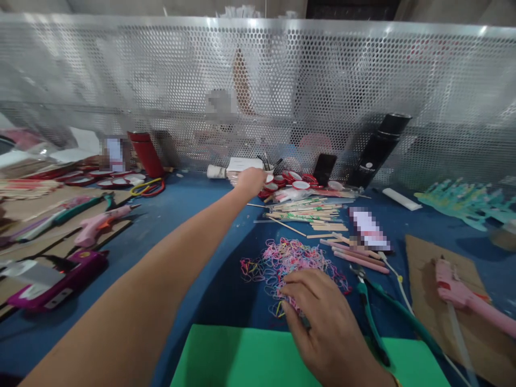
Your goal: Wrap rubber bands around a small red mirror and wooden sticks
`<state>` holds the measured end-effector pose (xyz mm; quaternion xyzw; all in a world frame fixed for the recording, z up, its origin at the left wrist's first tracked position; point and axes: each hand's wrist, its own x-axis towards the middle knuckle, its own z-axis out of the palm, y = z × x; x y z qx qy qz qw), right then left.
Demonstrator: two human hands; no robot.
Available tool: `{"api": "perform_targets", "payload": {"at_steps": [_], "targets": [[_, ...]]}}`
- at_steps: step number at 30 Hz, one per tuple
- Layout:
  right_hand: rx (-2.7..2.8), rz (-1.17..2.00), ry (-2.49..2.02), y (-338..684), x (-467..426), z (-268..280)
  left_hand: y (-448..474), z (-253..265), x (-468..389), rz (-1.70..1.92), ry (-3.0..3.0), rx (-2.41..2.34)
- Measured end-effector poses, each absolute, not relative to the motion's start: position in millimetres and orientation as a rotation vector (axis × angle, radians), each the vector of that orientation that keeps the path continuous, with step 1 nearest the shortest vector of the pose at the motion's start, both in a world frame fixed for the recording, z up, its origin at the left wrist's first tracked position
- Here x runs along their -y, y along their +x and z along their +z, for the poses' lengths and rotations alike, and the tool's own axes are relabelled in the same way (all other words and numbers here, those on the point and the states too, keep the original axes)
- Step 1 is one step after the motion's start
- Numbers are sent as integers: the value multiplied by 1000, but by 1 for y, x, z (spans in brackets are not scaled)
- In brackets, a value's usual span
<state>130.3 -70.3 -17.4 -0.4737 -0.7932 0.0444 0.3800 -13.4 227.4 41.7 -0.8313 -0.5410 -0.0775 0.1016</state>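
A loose heap of thin, mostly pink rubber bands (296,255) lies right at the fingertips of the right hand (322,312), spreading beyond them and to their left. That hand's fingers are curled, with the thumb a little apart from them; whether a band sits between them, I cannot tell. Under the same hand, on the wrist side of the fingers, is a green sheet (226,355). Just right of these fingers, pliers with teal handles (367,312) rest partly on the sheet.

Beyond the heap from the right fingers are pink sticks (358,258), then a bundle of wooden sticks (322,215). The left hand (250,181) is stretched out past the bands, its fingers in front of a white box (244,164); their tips are hidden, so I cannot tell whether they are together or holding anything. Just right of the left fingers lie red-rimmed discs (301,185), and farther right, a black bottle (379,150) leans against a perforated metal panel (181,80). Well left of the left fingers stands a red bottle (145,153). Far right of the right fingers, a pink glue gun (455,290) lies on cardboard (421,258).
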Motion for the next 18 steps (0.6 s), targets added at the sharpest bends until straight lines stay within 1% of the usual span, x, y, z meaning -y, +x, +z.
{"api": "perform_targets", "payload": {"at_steps": [3, 6, 10, 13, 15, 18], "targets": [[2012, 95, -1252, 134, 70, -18, -22, 54, -206, -422, -2456, 1517], [1970, 36, -1322, 137, 69, -18, -35, 60, -160, -513, -2517, 1425], [1862, -78, -1416, 137, 69, -23, -48, 54, -75, -473, -2765, 1285], [1805, -107, -1406, 134, 67, -31, -48, 43, -21, -360, -2933, 1130], [1806, -79, -1390, 133, 66, -35, -45, 37, 1, -315, -2998, 997], [1837, 19, -1357, 134, 62, -39, -43, 30, 13, -369, -3040, 760]]}}
